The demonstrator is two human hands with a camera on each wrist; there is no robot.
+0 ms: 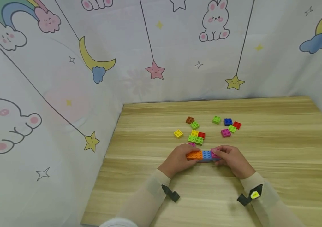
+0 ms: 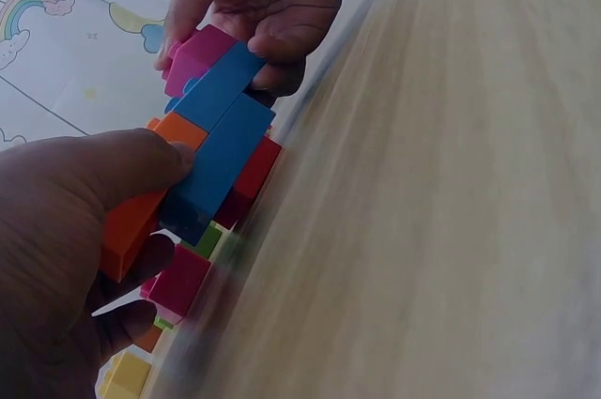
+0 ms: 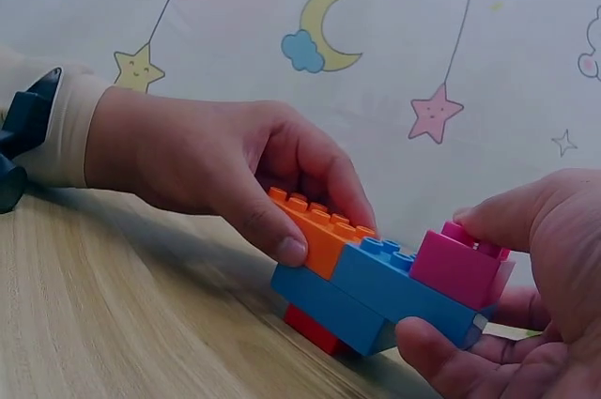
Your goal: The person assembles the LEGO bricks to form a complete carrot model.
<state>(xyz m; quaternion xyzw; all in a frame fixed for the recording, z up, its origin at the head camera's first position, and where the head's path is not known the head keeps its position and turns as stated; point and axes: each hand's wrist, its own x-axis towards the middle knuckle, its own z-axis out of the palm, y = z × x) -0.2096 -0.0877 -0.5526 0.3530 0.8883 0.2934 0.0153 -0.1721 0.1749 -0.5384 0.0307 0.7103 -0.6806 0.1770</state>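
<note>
My left hand (image 1: 176, 160) grips a long orange toy brick (image 3: 324, 241), thumb along its near side and fingers behind. That brick forms part of a joined stack: beside it in the top layer is a blue brick (image 3: 399, 294), over a lower blue brick (image 3: 329, 310). Below these, a red brick (image 3: 310, 328) shows in the right wrist view. At the stack's right end a pink brick (image 3: 458, 269) sits on the upper blue brick. My right hand (image 1: 233, 160) pinches that end, one digit on top of the pink brick and another under the blue one.
Beyond the stack lie several loose bricks, among them a yellow one (image 1: 178, 133), a brown one (image 1: 190, 119), a dark blue one (image 1: 228, 121) and a magenta one (image 1: 225, 133). A patterned cloth (image 1: 178, 85) hangs behind the wooden table (image 1: 286, 142).
</note>
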